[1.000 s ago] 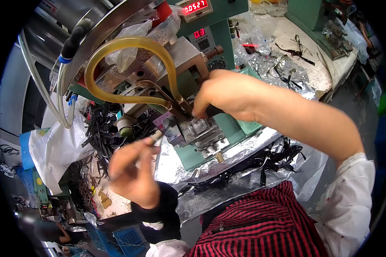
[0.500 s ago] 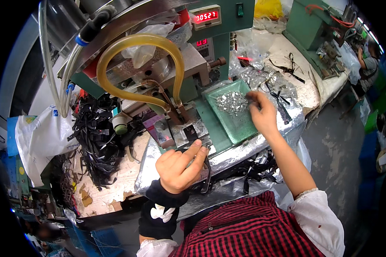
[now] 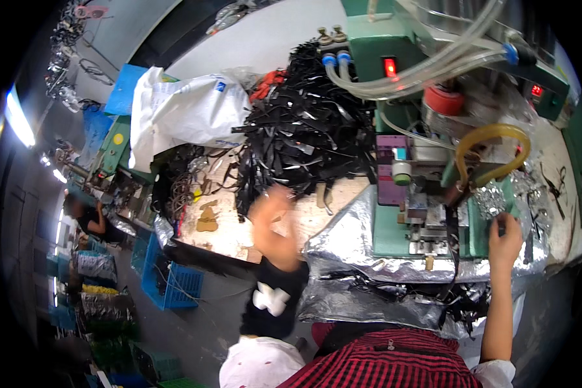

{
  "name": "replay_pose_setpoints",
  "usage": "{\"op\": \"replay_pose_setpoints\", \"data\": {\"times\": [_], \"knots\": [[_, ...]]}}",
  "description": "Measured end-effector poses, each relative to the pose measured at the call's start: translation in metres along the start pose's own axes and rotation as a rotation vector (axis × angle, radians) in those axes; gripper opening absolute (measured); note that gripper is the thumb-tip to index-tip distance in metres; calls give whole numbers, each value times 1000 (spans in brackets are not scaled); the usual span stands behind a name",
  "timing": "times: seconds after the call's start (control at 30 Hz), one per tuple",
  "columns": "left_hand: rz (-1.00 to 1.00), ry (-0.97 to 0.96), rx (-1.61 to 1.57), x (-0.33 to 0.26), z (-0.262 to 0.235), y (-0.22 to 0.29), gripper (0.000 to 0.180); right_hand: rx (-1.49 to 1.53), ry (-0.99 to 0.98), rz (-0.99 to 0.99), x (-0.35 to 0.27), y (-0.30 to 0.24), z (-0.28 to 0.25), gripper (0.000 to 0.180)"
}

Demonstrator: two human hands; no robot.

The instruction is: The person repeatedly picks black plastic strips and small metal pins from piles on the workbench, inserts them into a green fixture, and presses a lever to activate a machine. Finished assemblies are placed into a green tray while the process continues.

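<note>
My left hand (image 3: 275, 227) is smeared by motion at the near edge of a large heap of black straps (image 3: 304, 132). Its fingers cannot be made out. At the right, my right hand (image 3: 506, 242) has its fingertips bent together beside small silvery metal pieces (image 3: 490, 201) in a green tray (image 3: 477, 240). Whatever those fingertips hold, if anything, is too small to tell. Between my hands stands a green press, with a metal fixture (image 3: 428, 240) on its base. One black strap (image 3: 454, 249) hangs down over the fixture's front, touched by neither hand.
A yellowish hose (image 3: 525, 145) loops above the press, and clear tubes (image 3: 427, 74) run across its top. Beyond the left hand lies a white plastic bag (image 3: 191, 113). Silver foil (image 3: 343, 239) covers the bench's front. A blue crate (image 3: 168, 278) stands on the floor; another person (image 3: 96, 220) sits far left.
The view has swung left. My left hand has left the press fixture and moved to the strap heap. My right hand stays by the tray, its fingers now bent together.
</note>
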State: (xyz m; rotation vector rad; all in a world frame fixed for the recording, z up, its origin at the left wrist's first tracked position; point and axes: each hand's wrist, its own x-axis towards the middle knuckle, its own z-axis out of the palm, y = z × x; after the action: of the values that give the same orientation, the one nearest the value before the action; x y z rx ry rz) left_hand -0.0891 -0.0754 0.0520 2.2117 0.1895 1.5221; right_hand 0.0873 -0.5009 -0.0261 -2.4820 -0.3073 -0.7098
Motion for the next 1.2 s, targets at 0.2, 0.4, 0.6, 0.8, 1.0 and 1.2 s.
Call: {"op": "replay_pose_setpoints", "data": {"times": [0.2, 0.4, 0.6, 0.8, 1.0, 1.2], "knots": [[-832, -257, 175, 31, -99, -334, 76, 257, 96, 11, 12, -8, 31, 12], [-767, -226, 375, -18, 43, -277, 62, 186, 27, 77, 12, -15, 19, 16], [-873, -285, 638, -29, 80, -146, 65, 180, 26, 27, 11, -14, 20, 15], [-391, -521, 766, -5, 30, -116, 67, 548, -52, 194, 6, -55, -24, 13], [17, -568, 740, 9, 29, -40, 60, 748, -77, -50, 34, -131, -26, 18], [276, -698, 694, -16, 56, -72, 21, 1213, -57, 327, 18, -148, -7, 40]]}}
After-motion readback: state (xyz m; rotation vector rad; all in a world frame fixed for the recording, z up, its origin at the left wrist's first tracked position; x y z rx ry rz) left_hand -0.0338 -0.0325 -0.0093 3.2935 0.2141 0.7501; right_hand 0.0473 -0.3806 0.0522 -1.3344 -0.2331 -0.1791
